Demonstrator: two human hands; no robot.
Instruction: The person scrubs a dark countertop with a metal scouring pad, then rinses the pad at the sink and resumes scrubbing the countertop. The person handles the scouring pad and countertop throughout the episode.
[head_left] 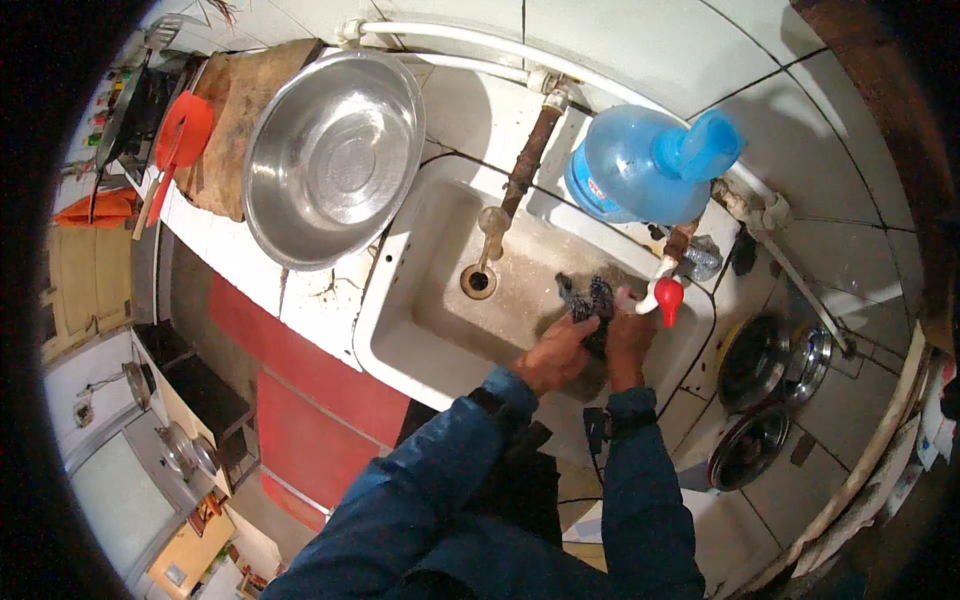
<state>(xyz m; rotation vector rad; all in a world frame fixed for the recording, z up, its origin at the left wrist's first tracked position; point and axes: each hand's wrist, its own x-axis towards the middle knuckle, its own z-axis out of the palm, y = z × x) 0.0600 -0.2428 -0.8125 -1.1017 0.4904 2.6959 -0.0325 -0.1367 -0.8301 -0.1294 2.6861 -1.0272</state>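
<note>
Over the white sink point(398, 345), my left hand point(553, 356) is closed on a wet, dark grey crumpled cloth point(592, 300). My right hand point(630, 342) is closed on its other side, just below a tap with a red handle point(669, 291). Bunched dark folds show between and above the fingers. Its exact kind is hard to make out, and my hands cover its lower part. Both hands stay low inside the basin, to the right of the drain hole point(480, 281).
A large steel basin point(335, 160) stands left of the sink. Behind the tap is a blue plastic bottle point(635, 165). Several round metal dishes point(752, 447) lie to the right. A rusty pipe point(535, 160) crosses the sink's back edge. An orange-red dustpan-like thing point(186, 130) lies far left.
</note>
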